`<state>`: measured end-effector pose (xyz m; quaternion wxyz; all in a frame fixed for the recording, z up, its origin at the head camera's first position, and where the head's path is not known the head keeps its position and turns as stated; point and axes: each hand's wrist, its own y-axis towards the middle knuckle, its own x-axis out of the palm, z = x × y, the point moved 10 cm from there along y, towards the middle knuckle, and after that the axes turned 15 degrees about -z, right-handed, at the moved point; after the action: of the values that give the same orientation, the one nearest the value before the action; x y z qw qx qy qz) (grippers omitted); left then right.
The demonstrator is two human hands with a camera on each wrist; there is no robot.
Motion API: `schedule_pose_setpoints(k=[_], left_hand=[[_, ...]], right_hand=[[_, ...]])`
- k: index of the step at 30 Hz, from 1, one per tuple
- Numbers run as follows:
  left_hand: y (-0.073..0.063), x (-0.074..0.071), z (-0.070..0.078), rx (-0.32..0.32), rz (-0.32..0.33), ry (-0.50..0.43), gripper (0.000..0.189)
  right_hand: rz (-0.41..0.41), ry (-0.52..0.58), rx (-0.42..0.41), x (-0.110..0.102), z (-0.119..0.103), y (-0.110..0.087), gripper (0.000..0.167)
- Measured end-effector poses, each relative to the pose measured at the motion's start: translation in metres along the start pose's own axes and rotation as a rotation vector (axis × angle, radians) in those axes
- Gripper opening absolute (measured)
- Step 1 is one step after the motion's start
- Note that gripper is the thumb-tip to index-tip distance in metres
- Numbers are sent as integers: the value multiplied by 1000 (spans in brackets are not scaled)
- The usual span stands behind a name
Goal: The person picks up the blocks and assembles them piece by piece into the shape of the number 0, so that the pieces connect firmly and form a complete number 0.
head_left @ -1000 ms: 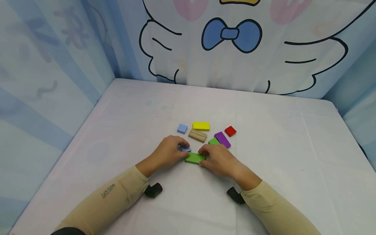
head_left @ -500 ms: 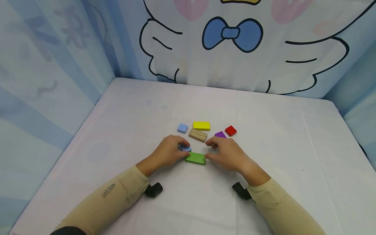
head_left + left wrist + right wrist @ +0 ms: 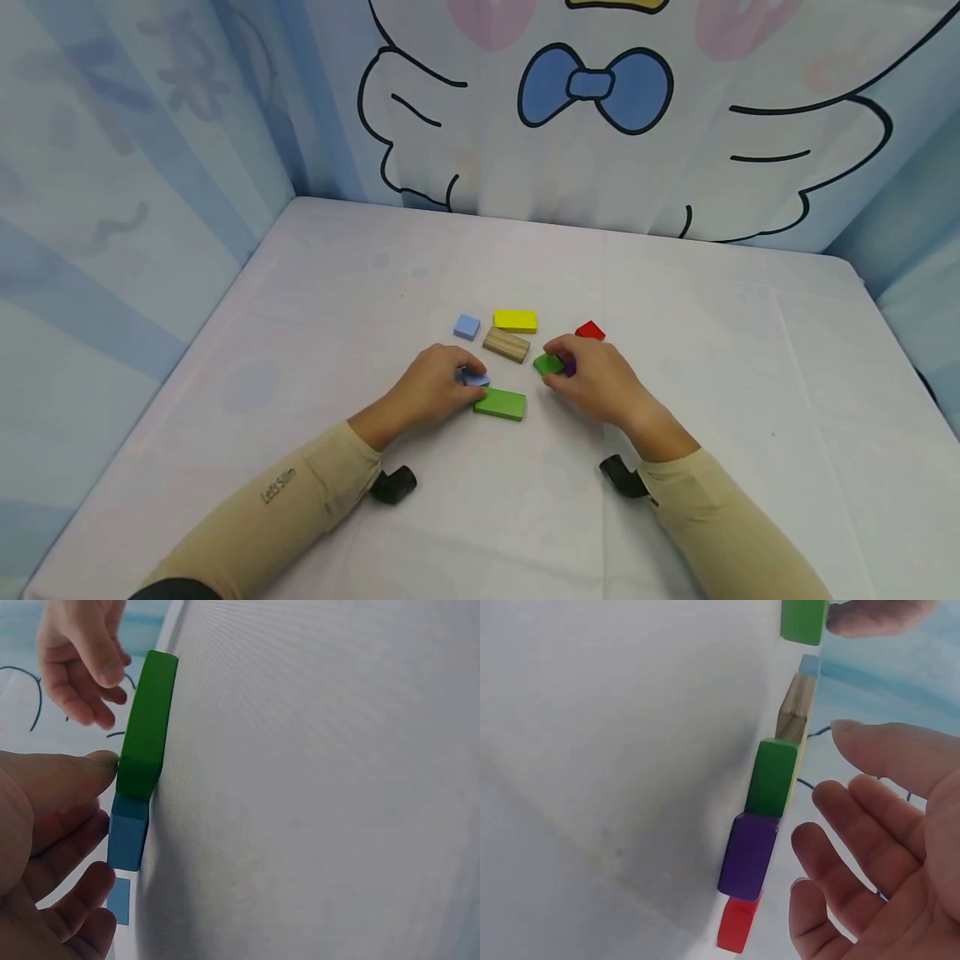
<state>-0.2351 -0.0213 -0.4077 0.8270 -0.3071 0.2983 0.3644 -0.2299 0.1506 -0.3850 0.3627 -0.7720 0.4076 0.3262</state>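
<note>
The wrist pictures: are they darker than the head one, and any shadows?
Head: bright, crisp edges on the yellow block. Left wrist: greyer cloth, soft shadow beside the nearer blue block. Right wrist: also greyer, soft shadow beside the purple block.

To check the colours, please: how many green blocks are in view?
2: the nearer green block at the left hand, the farther green block by the right hand. Hands may hide more.

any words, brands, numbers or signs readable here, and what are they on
"Let's Slim", small dark print on the left sleeve.
Faint pinkish mark on the back curtain: too blurred to tell whether it is lettering.
Blocks: no lettering visible.
</note>
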Motion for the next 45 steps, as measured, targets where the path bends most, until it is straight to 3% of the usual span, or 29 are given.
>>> schedule_pose_setpoints(k=[9,20,32,45], left_hand=[[1,2,-1,8,-1,-6,24],[0,1,-1,-1,-5,-5,25],[0,1,0,-14,-13,5,25],[2,2,-1,-11,-12,5,26]], right_hand=[[7,-33,1,2,7,3,39],[-15,-73,-24,5,3,5,37],[30,-94,-43,2,-2,5,33],[27,-149,-30,1,-4,5,27]])
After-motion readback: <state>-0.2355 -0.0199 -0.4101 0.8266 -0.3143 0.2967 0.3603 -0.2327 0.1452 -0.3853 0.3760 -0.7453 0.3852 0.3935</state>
